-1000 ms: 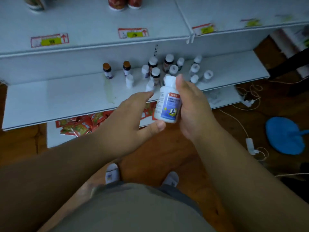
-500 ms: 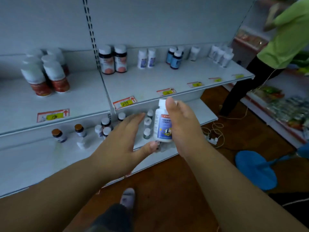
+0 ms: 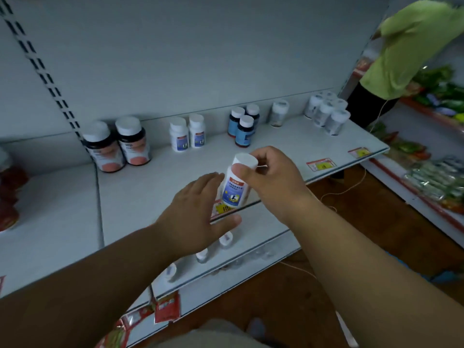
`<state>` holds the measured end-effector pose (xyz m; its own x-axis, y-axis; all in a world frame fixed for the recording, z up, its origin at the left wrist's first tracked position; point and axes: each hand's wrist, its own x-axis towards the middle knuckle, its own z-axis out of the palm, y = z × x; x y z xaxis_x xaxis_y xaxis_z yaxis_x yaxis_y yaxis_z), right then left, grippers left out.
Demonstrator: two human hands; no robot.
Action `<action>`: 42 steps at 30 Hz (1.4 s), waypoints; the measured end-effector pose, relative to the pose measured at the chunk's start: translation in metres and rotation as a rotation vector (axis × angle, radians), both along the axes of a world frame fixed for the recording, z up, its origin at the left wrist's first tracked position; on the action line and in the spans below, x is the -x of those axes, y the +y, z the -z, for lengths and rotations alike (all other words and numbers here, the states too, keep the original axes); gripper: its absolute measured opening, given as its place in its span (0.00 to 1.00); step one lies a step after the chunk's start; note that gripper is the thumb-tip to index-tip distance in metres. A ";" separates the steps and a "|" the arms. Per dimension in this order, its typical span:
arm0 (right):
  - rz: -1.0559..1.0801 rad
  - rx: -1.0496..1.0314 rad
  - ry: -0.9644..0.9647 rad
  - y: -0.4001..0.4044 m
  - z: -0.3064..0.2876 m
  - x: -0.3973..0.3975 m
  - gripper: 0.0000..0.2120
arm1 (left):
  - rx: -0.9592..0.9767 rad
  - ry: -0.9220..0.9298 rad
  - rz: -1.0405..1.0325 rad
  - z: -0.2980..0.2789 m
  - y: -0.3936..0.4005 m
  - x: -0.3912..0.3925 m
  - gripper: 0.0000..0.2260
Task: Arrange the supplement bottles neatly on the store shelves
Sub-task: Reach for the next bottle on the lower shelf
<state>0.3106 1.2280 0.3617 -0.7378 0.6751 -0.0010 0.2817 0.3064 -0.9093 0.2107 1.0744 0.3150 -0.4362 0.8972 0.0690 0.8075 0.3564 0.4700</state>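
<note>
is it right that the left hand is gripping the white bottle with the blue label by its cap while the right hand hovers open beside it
Not quite: the hands are swapped. In the head view the right hand pinches the white bottle with the blue label near its cap, and the left hand is the one hovering open beside it.
</note>
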 end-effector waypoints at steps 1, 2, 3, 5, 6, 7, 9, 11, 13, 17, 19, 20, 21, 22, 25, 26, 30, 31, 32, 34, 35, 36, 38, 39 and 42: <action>-0.040 -0.027 -0.008 0.014 0.003 0.010 0.14 | 0.020 0.003 -0.031 0.004 0.009 0.006 0.45; -0.077 -0.054 -0.016 0.027 0.007 0.021 0.14 | 0.046 0.006 -0.072 0.010 0.018 0.013 0.46; -0.111 -0.075 -0.026 0.039 0.012 0.032 0.13 | 0.081 0.014 -0.118 0.016 0.026 0.020 0.47; -0.195 -0.142 -0.040 0.061 0.022 0.060 0.13 | 0.142 0.045 -0.237 0.029 0.042 0.032 0.45; -0.252 -0.187 -0.038 0.070 0.027 0.076 0.12 | 0.158 0.066 -0.312 0.035 0.049 0.039 0.44; -0.310 -0.222 -0.038 0.078 0.032 0.091 0.12 | 0.177 0.084 -0.386 0.040 0.056 0.046 0.43; -0.405 -0.293 -0.067 0.088 0.042 0.118 0.12 | 0.234 0.105 -0.506 0.050 0.068 0.059 0.42; -0.472 -0.367 -0.086 0.091 0.050 0.141 0.13 | 0.300 0.122 -0.576 0.060 0.076 0.071 0.41; -0.536 -0.418 -0.099 0.090 0.055 0.161 0.13 | 0.343 0.122 -0.608 0.068 0.081 0.083 0.40; -0.632 -0.522 -0.136 0.080 0.056 0.189 0.12 | 0.347 0.119 -0.644 0.076 0.078 0.098 0.37; -0.647 -0.573 -0.123 0.075 0.060 0.201 0.14 | 0.356 0.114 -0.638 0.077 0.074 0.103 0.37; -0.647 -0.590 -0.126 0.073 0.062 0.205 0.15 | 0.364 0.110 -0.630 0.078 0.072 0.104 0.37; -0.641 -0.597 -0.134 0.071 0.064 0.208 0.16 | 0.369 0.106 -0.624 0.078 0.071 0.105 0.37; -0.631 -0.604 -0.138 0.070 0.065 0.210 0.16 | 0.370 0.106 -0.624 0.078 0.070 0.106 0.37; -0.566 -0.604 -0.155 0.068 0.064 0.213 0.15 | 0.350 0.109 -0.610 0.079 0.070 0.114 0.37; -0.543 -0.594 -0.156 0.066 0.063 0.213 0.15 | 0.350 0.109 -0.601 0.080 0.069 0.115 0.37; -0.470 -0.563 -0.148 0.059 0.067 0.207 0.17 | 0.371 0.107 -0.585 0.081 0.069 0.116 0.37; -0.454 -0.562 -0.149 0.057 0.068 0.204 0.18 | 0.364 0.117 -0.592 0.080 0.068 0.116 0.37; -0.439 -0.568 -0.146 0.056 0.067 0.200 0.21 | 0.349 0.123 -0.594 0.079 0.068 0.116 0.37; -0.412 -0.585 -0.121 0.053 0.068 0.189 0.26 | 0.325 0.119 -0.570 0.074 0.063 0.114 0.36; -0.402 -0.601 -0.108 0.052 0.067 0.182 0.27 | 0.328 0.124 -0.560 0.071 0.060 0.110 0.36; -0.396 -0.623 -0.094 0.050 0.066 0.175 0.27 | 0.320 0.137 -0.561 0.069 0.055 0.105 0.36; -0.405 -0.662 -0.065 0.045 0.064 0.160 0.25 | 0.306 0.148 -0.571 0.063 0.046 0.093 0.36; -0.412 -0.671 -0.050 0.042 0.062 0.153 0.25 | 0.302 0.148 -0.578 0.060 0.041 0.086 0.36; -0.470 -0.673 0.001 0.030 0.054 0.130 0.24 | 0.269 0.148 -0.637 0.050 0.024 0.058 0.35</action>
